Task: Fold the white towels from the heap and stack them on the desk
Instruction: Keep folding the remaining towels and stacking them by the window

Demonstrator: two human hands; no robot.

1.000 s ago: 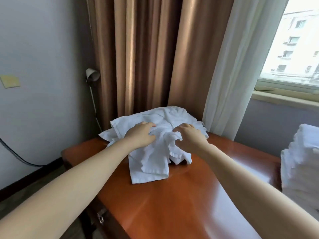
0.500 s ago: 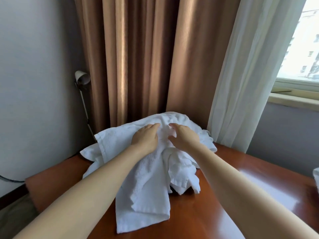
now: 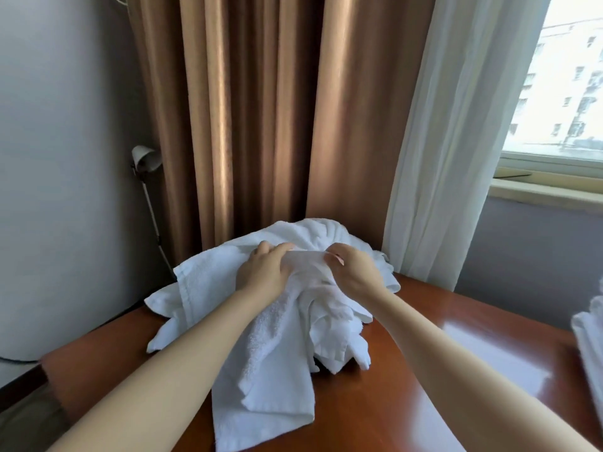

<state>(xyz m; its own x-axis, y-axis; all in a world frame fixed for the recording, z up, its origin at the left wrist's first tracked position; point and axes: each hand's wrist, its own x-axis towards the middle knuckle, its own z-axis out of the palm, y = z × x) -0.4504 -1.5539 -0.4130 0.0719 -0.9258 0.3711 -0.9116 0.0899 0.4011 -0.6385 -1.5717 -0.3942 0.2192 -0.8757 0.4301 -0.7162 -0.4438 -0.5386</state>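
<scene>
- Left hand (image 3: 261,274): its fingers (image 3: 281,248) are curled almost closed and pinch the upper hem of one white towel (image 3: 308,265), at 12 o'clock on the heap.
- Right hand (image 3: 355,272): its fingers (image 3: 336,256) are curled equally tight and pinch the same hem on the 3 o'clock side of the left hand. The two hands are near each other but apart, with a short band of cloth drawn taut between them.
- Reading of the grip: a two-point hold on a single hem probably serves to separate this towel from the others and locate its corners before it is lifted. The rest of the cloth hangs toward 6 o'clock down the heap's front.
- Heap (image 3: 202,288): crumpled, unfolded towels at the far corner of the desk (image 3: 440,370), against the curtains. One tail trails toward the near edge at 6 o'clock.
- Desk surface at 4 o'clock of the heap: polished red-brown wood, likely serving as folding space.
- Stack (image 3: 589,340): white cloth cut off by the frame edge at 3 o'clock, apparently folded towels, well apart from the heap.
- Surroundings: brown curtain (image 3: 248,109) at 12 o'clock, sheer curtain (image 3: 456,141) at 1, window (image 3: 571,76) at 2, lamp (image 3: 145,158) at 10.
</scene>
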